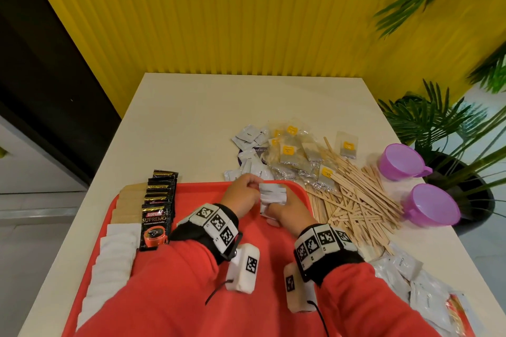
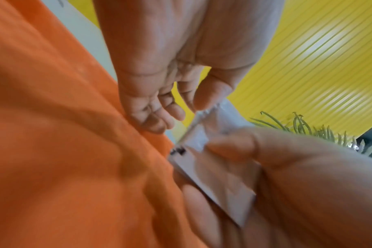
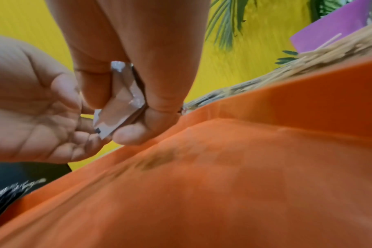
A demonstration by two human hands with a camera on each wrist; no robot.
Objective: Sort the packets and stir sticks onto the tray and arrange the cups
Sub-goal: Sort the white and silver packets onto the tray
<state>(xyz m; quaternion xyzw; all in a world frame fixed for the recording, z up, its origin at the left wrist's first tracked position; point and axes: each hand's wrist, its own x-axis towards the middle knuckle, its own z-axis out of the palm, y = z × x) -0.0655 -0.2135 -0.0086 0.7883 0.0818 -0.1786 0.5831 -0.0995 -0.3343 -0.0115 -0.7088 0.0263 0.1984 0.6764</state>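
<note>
Both my hands meet over the far edge of the red tray [image 1: 191, 191]. My right hand [image 1: 273, 204] grips a small stack of white packets [image 1: 271, 194] upright between thumb and fingers [image 3: 125, 135]. My left hand [image 1: 253, 187] pinches the stack's left top edge, its thumb [image 2: 204, 102] against the white packets [image 2: 212, 167]. On the tray's left side lie rows of black coffee sachets [image 1: 160, 200], brown packets [image 1: 128, 200] and white packets [image 1: 117, 254]. Wooden stir sticks [image 1: 356, 194] are heaped on the table to the tray's right. Two purple cups [image 1: 402, 157] [image 1: 432, 204] stand beyond them.
Loose white packets [image 1: 250, 150] and clear-wrapped tea bags [image 1: 298, 153] lie in a pile behind the tray. More white packets [image 1: 410, 282] sit at the near right. A potted plant [image 1: 438, 123] crowds the table's right edge. A yellow ribbed wall is behind.
</note>
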